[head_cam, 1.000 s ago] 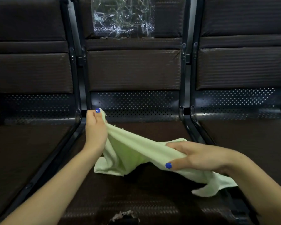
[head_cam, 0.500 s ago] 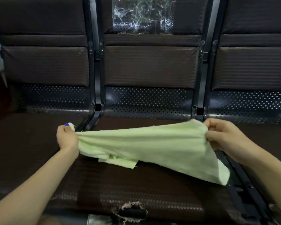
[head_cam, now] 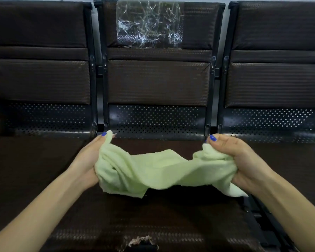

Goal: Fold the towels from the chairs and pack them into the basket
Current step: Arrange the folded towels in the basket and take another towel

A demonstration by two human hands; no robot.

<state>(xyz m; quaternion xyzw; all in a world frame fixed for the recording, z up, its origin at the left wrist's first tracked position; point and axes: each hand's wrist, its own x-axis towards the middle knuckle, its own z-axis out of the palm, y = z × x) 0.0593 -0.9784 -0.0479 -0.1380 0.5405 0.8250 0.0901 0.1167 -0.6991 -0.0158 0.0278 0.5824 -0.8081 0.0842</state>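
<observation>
A pale green towel (head_cam: 153,171) hangs slack between my two hands above the middle chair seat (head_cam: 153,219). My left hand (head_cam: 87,160) grips its left end, with the corner pinched under the thumb. My right hand (head_cam: 236,157) holds the right end bunched in its curled fingers, and a flap of cloth dangles below that wrist. The towel sags in the middle and its lower left edge touches the seat. No basket is in view.
Three dark brown padded chairs stand in a row on a black metal frame. Clear plastic film (head_cam: 149,26) is stuck on the middle backrest. The middle seat's front edge has a torn patch (head_cam: 140,241). Black frame rails (head_cam: 262,215) separate the seats.
My hands have come closer together and the towel has gone from stretched wide to slack and bunched. The view has shifted left, so the middle chair is centred.
</observation>
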